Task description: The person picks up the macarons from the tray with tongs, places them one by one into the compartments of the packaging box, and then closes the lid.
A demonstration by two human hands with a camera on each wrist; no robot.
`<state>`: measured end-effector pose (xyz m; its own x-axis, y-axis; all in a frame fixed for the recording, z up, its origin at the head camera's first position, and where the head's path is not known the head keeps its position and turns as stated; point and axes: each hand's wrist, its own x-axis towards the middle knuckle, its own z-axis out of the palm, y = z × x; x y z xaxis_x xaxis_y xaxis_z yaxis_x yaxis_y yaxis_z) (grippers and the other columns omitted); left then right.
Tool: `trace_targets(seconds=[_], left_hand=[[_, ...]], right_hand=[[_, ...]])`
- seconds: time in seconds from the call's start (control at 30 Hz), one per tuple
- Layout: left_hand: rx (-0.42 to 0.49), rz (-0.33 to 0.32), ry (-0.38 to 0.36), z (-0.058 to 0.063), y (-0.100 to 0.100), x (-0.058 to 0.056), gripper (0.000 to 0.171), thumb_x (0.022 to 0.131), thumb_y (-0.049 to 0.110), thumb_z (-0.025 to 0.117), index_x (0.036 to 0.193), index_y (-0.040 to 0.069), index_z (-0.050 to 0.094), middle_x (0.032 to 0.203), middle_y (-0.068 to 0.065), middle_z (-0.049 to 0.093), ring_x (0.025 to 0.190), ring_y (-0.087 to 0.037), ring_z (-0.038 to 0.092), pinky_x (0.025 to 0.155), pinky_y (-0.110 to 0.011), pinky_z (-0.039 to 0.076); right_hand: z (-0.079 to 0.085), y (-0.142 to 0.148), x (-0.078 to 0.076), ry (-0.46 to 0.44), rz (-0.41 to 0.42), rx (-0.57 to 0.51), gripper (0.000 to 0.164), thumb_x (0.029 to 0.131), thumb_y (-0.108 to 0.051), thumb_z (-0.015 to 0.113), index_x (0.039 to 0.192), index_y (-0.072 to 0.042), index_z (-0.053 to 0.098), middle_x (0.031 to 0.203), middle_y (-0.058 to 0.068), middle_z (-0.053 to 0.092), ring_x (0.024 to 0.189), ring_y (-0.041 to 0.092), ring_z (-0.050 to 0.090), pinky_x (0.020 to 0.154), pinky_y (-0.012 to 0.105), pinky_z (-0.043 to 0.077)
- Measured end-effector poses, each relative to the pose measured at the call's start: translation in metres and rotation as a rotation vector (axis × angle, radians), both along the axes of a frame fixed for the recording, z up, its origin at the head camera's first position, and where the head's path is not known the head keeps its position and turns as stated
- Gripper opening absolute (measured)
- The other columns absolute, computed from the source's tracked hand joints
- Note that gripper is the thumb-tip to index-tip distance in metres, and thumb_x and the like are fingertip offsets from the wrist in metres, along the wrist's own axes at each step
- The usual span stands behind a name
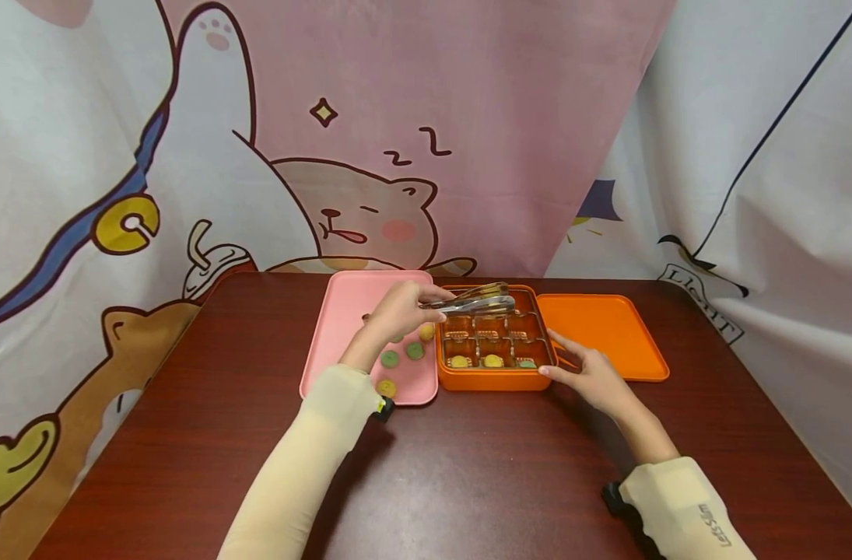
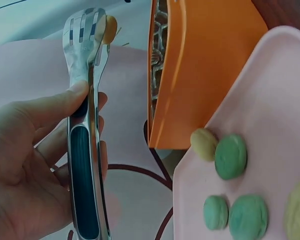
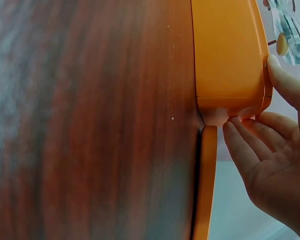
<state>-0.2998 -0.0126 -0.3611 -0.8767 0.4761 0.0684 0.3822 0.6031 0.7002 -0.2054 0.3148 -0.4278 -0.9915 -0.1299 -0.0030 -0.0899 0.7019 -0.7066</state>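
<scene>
My left hand [image 1: 406, 307] grips metal tongs [image 2: 85, 165] with dark handle inserts, thumb on one side and fingers on the other. A yellow macaron [image 2: 110, 30] sits between the tongs' tips, which are over the orange box [image 1: 496, 379] in the head view. Inside the box is a clear divided insert; its front row holds two yellow macarons [image 1: 492, 361] and a green macaron [image 1: 526, 363]. My right hand [image 1: 594, 377] holds the box's front right corner, thumb at the rim and fingers against the side wall [image 3: 232, 107].
Left of the box lies a pink tray [image 1: 341, 311] with several green macarons [image 2: 231, 156] and yellow macarons [image 1: 387, 388], partly behind my left arm. An orange lid [image 1: 608, 334] lies flat at the right. A printed curtain [image 1: 510, 140] hangs behind the table [image 1: 468, 467].
</scene>
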Motion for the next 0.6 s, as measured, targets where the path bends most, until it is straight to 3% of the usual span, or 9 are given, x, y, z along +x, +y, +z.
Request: trace_targets(seconds=[0.07, 0.13, 0.17, 0.27, 0.43, 0.5, 0.6], left_hand=[[-0.015, -0.007, 0.028, -0.001, 0.005, -0.001, 0.034, 0.09, 0.018, 0.074, 0.124, 0.023, 0.072, 0.12, -0.001, 0.072, 0.081, -0.015, 0.064, 0.066, -0.027, 0.049], [-0.037, -0.012, 0.056, -0.002, 0.01, -0.003, 0.034, 0.089, 0.019, 0.075, 0.123, 0.023, 0.072, 0.117, -0.002, 0.073, 0.101, -0.015, 0.067, 0.081, -0.029, 0.052], [-0.039, -0.016, 0.06, -0.002, 0.013, -0.004, 0.034, 0.089, 0.018, 0.075, 0.123, 0.023, 0.072, 0.117, -0.003, 0.074, 0.102, -0.018, 0.068, 0.082, -0.032, 0.052], [-0.055, -0.018, 0.065, -0.004, 0.019, -0.005, 0.035, 0.089, 0.019, 0.075, 0.124, 0.024, 0.072, 0.12, -0.002, 0.073, 0.096, -0.015, 0.066, 0.081, -0.031, 0.05], [-0.063, -0.022, 0.039, -0.005, 0.028, -0.005, 0.037, 0.09, 0.022, 0.074, 0.126, 0.026, 0.07, 0.127, -0.003, 0.07, 0.059, -0.013, 0.049, 0.061, -0.026, 0.042], [-0.065, -0.025, 0.035, -0.005, 0.031, -0.005, 0.036, 0.091, 0.022, 0.074, 0.127, 0.026, 0.07, 0.126, -0.003, 0.07, 0.058, -0.013, 0.047, 0.06, -0.025, 0.041], [-0.075, -0.027, 0.042, -0.006, 0.035, -0.004, 0.036, 0.091, 0.022, 0.074, 0.126, 0.026, 0.07, 0.124, -0.003, 0.071, 0.073, -0.013, 0.053, 0.068, -0.027, 0.042]], right_hand=[[-0.001, 0.0, 0.0, 0.001, 0.0, -0.002, 0.079, 0.092, -0.041, 0.07, 0.156, -0.011, 0.033, 0.156, 0.026, 0.036, 0.142, 0.049, 0.036, 0.11, 0.068, 0.03], [-0.001, 0.001, 0.0, 0.002, 0.001, -0.002, 0.079, 0.092, -0.041, 0.07, 0.156, -0.011, 0.033, 0.156, 0.026, 0.036, 0.142, 0.049, 0.035, 0.11, 0.068, 0.03], [-0.001, 0.001, 0.0, 0.002, 0.0, -0.002, 0.08, 0.092, -0.042, 0.069, 0.156, -0.011, 0.033, 0.156, 0.026, 0.036, 0.143, 0.049, 0.034, 0.11, 0.068, 0.03], [-0.002, 0.002, 0.0, 0.005, 0.0, -0.001, 0.08, 0.092, -0.042, 0.069, 0.156, -0.011, 0.033, 0.157, 0.026, 0.035, 0.143, 0.049, 0.034, 0.11, 0.068, 0.029], [-0.002, 0.002, -0.001, -0.004, -0.005, -0.008, 0.08, 0.092, -0.041, 0.07, 0.156, -0.01, 0.033, 0.156, 0.026, 0.036, 0.143, 0.048, 0.035, 0.111, 0.067, 0.03], [-0.002, 0.002, -0.002, -0.009, -0.01, -0.011, 0.08, 0.092, -0.041, 0.07, 0.156, -0.011, 0.033, 0.157, 0.025, 0.036, 0.142, 0.048, 0.036, 0.111, 0.066, 0.03], [-0.002, 0.001, -0.002, -0.012, -0.009, -0.017, 0.08, 0.092, -0.04, 0.07, 0.156, -0.011, 0.033, 0.156, 0.025, 0.037, 0.142, 0.047, 0.037, 0.111, 0.066, 0.031]])
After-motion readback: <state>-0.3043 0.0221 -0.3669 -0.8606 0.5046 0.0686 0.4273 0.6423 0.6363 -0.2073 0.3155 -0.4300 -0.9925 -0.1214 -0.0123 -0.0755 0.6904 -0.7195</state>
